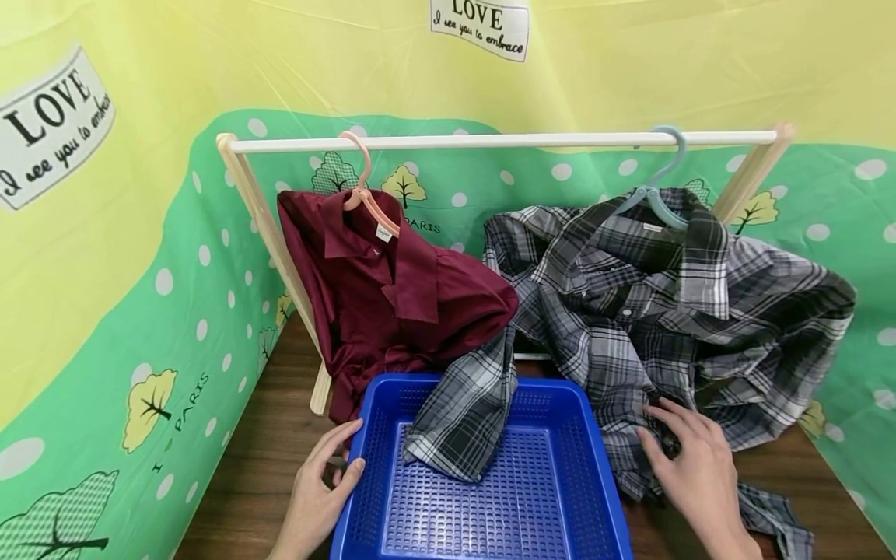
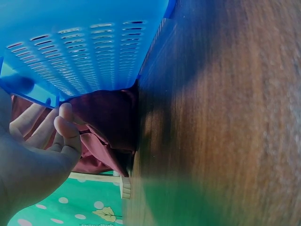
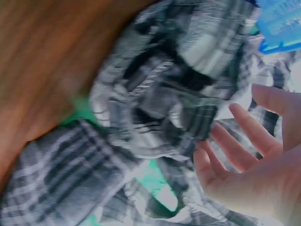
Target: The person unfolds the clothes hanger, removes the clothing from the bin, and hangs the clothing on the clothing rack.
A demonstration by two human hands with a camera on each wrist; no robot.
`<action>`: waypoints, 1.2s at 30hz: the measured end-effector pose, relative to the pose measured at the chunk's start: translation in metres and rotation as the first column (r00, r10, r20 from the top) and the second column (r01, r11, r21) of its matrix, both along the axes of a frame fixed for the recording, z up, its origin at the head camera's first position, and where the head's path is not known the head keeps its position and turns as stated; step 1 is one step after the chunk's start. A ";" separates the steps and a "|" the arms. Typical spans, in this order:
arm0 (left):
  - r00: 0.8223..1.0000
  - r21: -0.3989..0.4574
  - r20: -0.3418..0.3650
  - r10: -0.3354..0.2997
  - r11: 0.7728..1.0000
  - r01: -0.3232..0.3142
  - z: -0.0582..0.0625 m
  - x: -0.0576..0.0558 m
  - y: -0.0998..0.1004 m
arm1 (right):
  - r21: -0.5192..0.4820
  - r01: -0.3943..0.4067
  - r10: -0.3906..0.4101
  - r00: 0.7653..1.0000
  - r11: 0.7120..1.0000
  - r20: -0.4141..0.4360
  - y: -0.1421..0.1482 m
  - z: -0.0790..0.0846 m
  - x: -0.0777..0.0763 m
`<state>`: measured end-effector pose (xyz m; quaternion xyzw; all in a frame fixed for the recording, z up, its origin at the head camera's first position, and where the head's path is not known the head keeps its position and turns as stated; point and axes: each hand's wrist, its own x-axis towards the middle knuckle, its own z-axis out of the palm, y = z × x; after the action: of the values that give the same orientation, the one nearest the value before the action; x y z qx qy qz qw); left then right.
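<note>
My left hand (image 1: 318,486) holds the left rim of a blue plastic basket (image 1: 607,467), thumb and index fingertip at the edge. From the left wrist, that hand (image 2: 40,150) shows bent fingers just below the rim. My right hand (image 1: 689,467) hovers by a grey-black plaid shirt (image 1: 770,288), fingers spread and gripping nothing; light contact with the cloth is hard to tell. This shirt hangs on a light blue hanger (image 1: 668,167), one sleeve (image 1: 465,424) draped into the basket. Beside it a maroon shirt (image 1: 448,295) hangs on a pink hanger (image 1: 360,159).
A white rail (image 1: 504,141) on wooden legs (image 1: 269,264) carries both hangers. Behind it hangs a green and yellow printed cloth (image 1: 294,70). Brown wood-grain table (image 1: 255,459) surrounds the basket. The plaid shirt's other cuff (image 1: 780,517) lies on the table at right.
</note>
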<state>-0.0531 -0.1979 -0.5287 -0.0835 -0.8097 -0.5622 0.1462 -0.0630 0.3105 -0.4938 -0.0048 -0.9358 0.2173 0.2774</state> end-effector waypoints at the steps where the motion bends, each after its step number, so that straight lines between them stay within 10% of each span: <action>1: 1.000 0.000 0.000 0.000 1.000 0.000 0.000 0.000 0.000 | -0.011 -0.009 0.008 1.000 1.000 -0.026 -0.003 0.002 0.001; 15: 1.000 -0.004 0.000 -0.006 1.000 0.006 0.000 0.000 0.000 | -0.117 -0.199 0.170 0.960 0.973 -0.220 -0.048 0.033 0.009; 28: 1.000 -0.014 0.014 0.002 1.000 -0.002 0.001 0.000 -0.001 | -0.307 -0.333 0.359 0.933 0.892 0.028 -0.091 0.053 0.009; 36: 1.000 -0.014 0.016 0.002 1.000 -0.002 0.001 0.000 0.000 | -0.472 -0.409 0.533 0.831 0.781 0.160 -0.108 0.059 0.002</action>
<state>-0.0532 -0.1984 -0.5278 -0.0791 -0.8148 -0.5571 0.1396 -0.0610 0.2025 -0.4347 0.1412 -0.8672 0.4725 0.0684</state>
